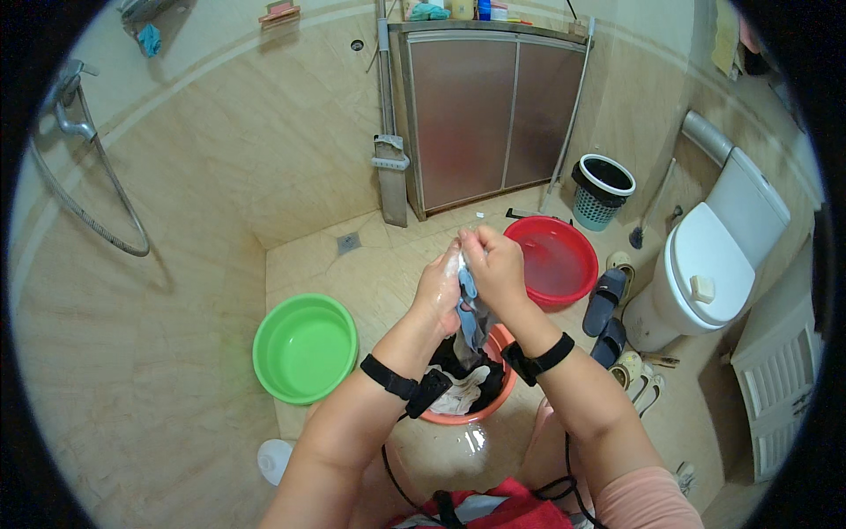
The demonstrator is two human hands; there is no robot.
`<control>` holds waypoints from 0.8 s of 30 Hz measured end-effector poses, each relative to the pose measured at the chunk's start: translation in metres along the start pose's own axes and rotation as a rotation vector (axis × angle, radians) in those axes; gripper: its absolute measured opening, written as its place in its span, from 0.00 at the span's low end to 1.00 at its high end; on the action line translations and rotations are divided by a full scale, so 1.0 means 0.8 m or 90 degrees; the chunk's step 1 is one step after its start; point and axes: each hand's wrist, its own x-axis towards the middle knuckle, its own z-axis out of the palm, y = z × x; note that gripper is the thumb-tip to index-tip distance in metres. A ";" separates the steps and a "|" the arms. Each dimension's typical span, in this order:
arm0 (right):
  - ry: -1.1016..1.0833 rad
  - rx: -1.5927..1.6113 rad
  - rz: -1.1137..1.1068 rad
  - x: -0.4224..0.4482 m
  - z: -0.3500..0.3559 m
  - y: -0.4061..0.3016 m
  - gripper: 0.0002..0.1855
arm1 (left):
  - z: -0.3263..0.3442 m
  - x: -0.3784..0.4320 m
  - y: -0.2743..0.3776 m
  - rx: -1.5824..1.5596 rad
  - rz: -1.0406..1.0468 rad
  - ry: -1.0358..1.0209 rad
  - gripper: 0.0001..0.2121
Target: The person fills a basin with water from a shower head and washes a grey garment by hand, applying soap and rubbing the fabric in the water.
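Observation:
My left hand (439,285) and my right hand (492,264) are pressed together around a wet blue and grey cloth (468,314), with whitish suds between the fingers. Its loose end hangs down over an orange basin (462,419) on the floor before me. Black clothing (492,383) and a white garment (459,395) lie in that basin. My forearms hide parts of its rim. How much cloth is bunched inside my fists is hidden.
A green basin (305,350) stands at the left, and a red basin (555,261) of cloudy water at the right. Beyond are slippers (605,301), a toilet (707,264) with a soap bar (702,289) on its lid, and a waste bin (601,192). Black cords (565,483) run by my legs.

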 end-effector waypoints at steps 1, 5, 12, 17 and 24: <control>0.003 -0.002 0.021 0.003 0.001 -0.001 0.13 | -0.008 0.001 0.001 -0.001 0.005 0.003 0.15; -0.044 0.082 -0.131 -0.018 0.008 -0.018 0.12 | -0.014 -0.007 0.011 -0.103 -0.088 -0.093 0.15; -0.076 0.097 -0.096 -0.018 0.003 -0.022 0.15 | -0.009 -0.007 0.016 -0.090 -0.028 0.007 0.14; -0.043 -0.052 0.096 0.020 -0.005 0.046 0.16 | -0.010 -0.006 0.021 0.097 -0.011 -0.031 0.16; -0.197 0.295 0.093 0.018 -0.006 0.045 0.25 | -0.024 0.004 0.030 -0.074 0.095 -0.105 0.32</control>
